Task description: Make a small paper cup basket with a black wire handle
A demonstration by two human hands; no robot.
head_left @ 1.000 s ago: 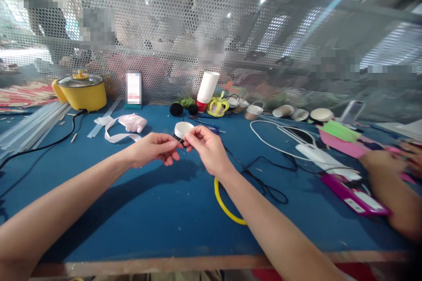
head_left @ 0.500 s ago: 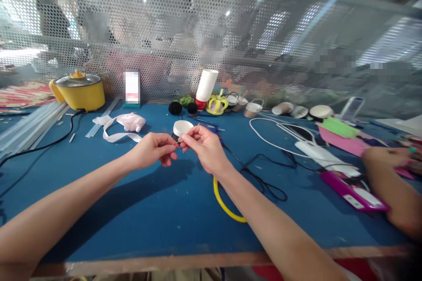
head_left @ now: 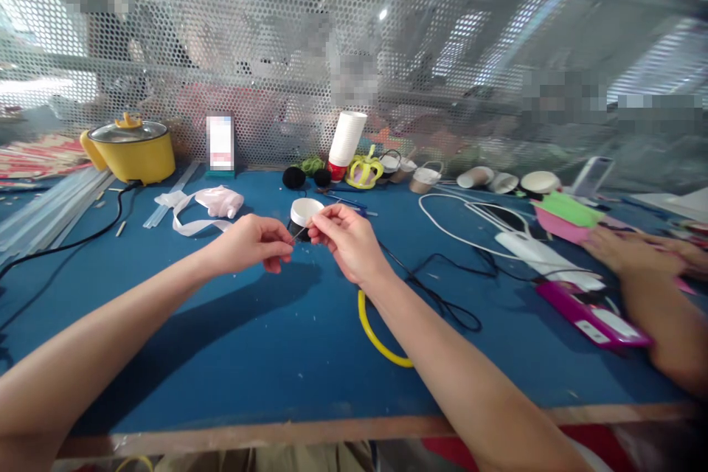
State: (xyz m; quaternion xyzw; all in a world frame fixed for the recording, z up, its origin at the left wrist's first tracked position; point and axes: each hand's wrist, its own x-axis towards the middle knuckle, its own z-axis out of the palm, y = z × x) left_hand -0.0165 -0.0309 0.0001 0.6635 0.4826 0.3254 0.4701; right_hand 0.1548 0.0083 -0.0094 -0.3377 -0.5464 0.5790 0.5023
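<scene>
Near edge: worn wooden lip of the blue worktable (head_left: 265, 354), running the full width; both forearms cross it. The stretch of blue top between the forearms and out to the left is bare and open.

Yellow hoop (head_left: 376, 335): lies flat on the top, partly covered by the right forearm.

Black cord (head_left: 442, 302): loops on the table just right of that forearm.

Left hand (head_left: 251, 243): held above the table, fingers curled in, thumb and forefinger pinched on one end of a thin dark strand (head_left: 299, 233).

Right hand (head_left: 346, 236): just beside the left, fingertips pinched on the other end. The strand is short, slanted, stretched between the two pinches; too fine to tell what it is made of.

White-lidded black pot (head_left: 304, 215): on the table directly behind the fingertips, lower part hidden by them.

Right side: a second person's hand and forearm (head_left: 647, 273) over a magenta case (head_left: 586, 313); white cable (head_left: 459, 236) and pink and green sheets (head_left: 564, 214) crowd that side.

Left side: pale ribbon bundle (head_left: 204, 203), clear sticks (head_left: 49, 214), a black lead to the yellow lidded cooker (head_left: 130, 151).

Far edge: stack of white cups (head_left: 346, 140), black pompoms (head_left: 293, 177), small cups, all against the perforated metal screen (head_left: 354, 51), which closes the back. Figures behind it are blurred.
</scene>
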